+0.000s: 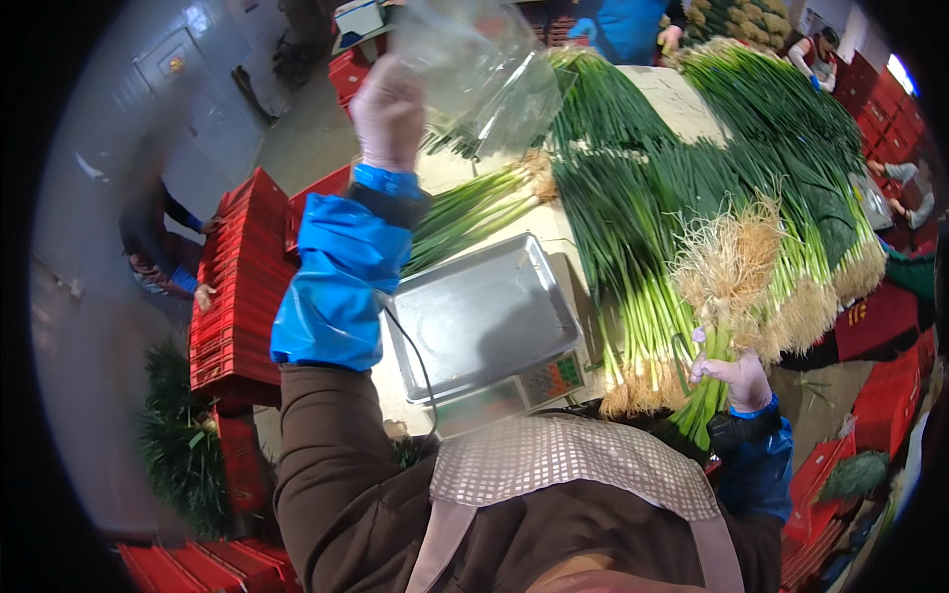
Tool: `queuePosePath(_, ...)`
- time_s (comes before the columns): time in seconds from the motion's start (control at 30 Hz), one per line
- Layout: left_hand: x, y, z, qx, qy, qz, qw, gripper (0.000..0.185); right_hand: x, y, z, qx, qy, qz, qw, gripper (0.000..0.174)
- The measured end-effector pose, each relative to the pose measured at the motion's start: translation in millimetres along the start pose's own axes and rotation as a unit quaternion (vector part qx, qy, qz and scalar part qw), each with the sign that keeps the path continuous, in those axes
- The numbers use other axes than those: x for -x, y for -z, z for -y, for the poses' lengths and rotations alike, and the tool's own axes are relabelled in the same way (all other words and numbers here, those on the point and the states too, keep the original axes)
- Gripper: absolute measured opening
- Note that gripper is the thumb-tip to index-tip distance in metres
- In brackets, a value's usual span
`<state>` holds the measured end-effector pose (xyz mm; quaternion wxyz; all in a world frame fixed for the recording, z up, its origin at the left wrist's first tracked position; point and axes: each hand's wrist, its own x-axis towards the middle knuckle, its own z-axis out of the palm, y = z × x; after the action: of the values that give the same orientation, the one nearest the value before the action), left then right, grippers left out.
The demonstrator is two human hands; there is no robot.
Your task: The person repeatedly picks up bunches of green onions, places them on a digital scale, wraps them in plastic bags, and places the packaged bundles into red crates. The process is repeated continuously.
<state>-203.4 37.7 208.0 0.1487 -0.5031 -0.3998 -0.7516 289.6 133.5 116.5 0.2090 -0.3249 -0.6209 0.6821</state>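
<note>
My left hand point(389, 115) is raised as a fist at the upper left, above a blue waterproof sleeve cover. It grips a clear plastic bag point(485, 81), which spreads to the right over the table. Low on the right, my right hand point(738, 378) is closed around the stalks of a bunch of green onions point(730, 274). That bunch is upright, its pale, stringy roots on top and its green part pointing down. Between my arms stands a weighing scale with a bare metal tray point(485, 315); a keypad point(552, 379) is at its near edge.
Large heaps of green onions point(771, 111) cover the table's right side. A smaller bunch point(482, 207) lies behind the tray. Stacked red crates point(237, 289) stand at left, with a person point(163, 230) holding them. Other people work at the far and right sides. A black cable point(415, 348) crosses the tray's left edge.
</note>
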Motion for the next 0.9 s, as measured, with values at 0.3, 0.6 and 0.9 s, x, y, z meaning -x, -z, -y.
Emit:
queuePosePath(0.3, 244, -142, 44, -0.281, 0.014, 0.516, 0.809, 0.044, 61, 46, -30, -0.023, -0.026, -0.060, 0.998, 0.055)
queuePosePath(0.6, 343, -187, 22, -0.323, 0.290, 0.687, 0.583, 0.096, 146, 49, -45, -0.075, -0.022, -0.161, 0.984, 0.059)
queuePosePath(0.9, 371, -213, 29, -0.442, 0.331, 0.608, 0.571, 0.043, 183, 50, -61, -0.010, -0.041, -0.234, 0.971, 0.056)
